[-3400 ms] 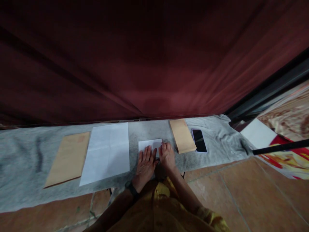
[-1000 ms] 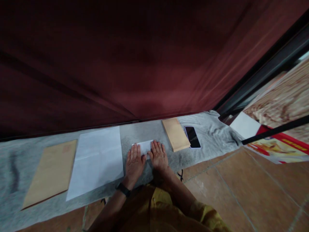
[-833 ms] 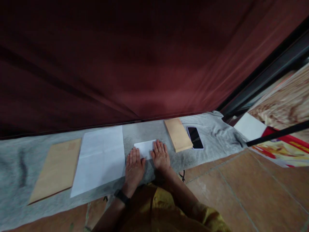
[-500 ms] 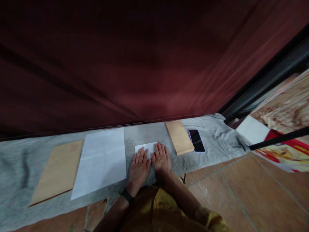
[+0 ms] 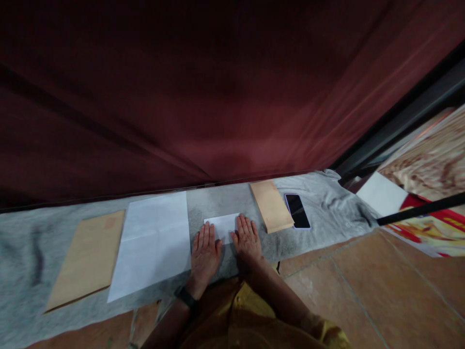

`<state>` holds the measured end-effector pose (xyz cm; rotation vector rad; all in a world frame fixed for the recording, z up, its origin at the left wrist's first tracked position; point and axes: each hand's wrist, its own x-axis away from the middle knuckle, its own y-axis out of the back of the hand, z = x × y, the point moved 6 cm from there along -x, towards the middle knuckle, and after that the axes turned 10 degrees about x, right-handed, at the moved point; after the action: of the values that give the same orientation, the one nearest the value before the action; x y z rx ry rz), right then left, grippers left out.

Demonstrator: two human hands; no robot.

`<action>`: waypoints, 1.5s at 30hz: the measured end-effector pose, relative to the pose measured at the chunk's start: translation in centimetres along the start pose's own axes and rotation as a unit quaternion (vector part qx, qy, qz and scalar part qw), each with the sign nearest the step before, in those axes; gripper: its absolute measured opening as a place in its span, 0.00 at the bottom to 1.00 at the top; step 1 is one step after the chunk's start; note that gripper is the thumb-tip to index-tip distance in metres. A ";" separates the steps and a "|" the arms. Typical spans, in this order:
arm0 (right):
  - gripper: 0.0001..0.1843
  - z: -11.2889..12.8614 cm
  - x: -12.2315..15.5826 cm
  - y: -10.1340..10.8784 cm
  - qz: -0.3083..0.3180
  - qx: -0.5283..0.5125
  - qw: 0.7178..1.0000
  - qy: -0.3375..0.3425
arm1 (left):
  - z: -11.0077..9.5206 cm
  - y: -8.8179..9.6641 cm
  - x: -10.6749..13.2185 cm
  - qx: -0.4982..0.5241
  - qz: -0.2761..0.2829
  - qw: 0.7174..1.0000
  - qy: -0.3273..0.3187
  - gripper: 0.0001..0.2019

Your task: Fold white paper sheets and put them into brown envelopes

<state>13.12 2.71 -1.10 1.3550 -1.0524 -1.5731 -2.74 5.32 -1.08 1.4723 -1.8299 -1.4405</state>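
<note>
Filling the 12 o'clock side, dark red fabric point(image 5: 232, 97) is hanging behind everything. Grey cloth point(image 5: 218, 198) is covering the long surface, its near edge hanging over tiled floor point(image 5: 363, 281) at 4. Over at 9, a big white sheet point(image 5: 156, 232) is lying beside a tan envelope point(image 5: 87, 259); a narrower envelope point(image 5: 271, 207) is sitting around 2. Left hand point(image 5: 206, 252), nearly crowding the sheet's edge, and right hand point(image 5: 248, 243) are resting flat, fingers extended, on either end of the small white paper point(image 5: 225, 227) mid-dial, open cloth showing toward 12. A phone point(image 5: 298, 211) is lying at 3.

One head-worn camera looks forward and down — well above the grey cloth point(image 5: 221, 199), facing the red curtain point(image 5: 232, 116).
</note>
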 end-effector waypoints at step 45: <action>0.09 -4.2 -7.0 -0.3 0.142 -0.383 0.898 -0.164 | -1.6 2.0 -0.9 0.066 -0.024 0.996 -0.055 0.31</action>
<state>18.09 8.99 0.64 0.3920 -0.6441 -1.7481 -2.15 5.21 1.56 1.5368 -2.0037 -1.4738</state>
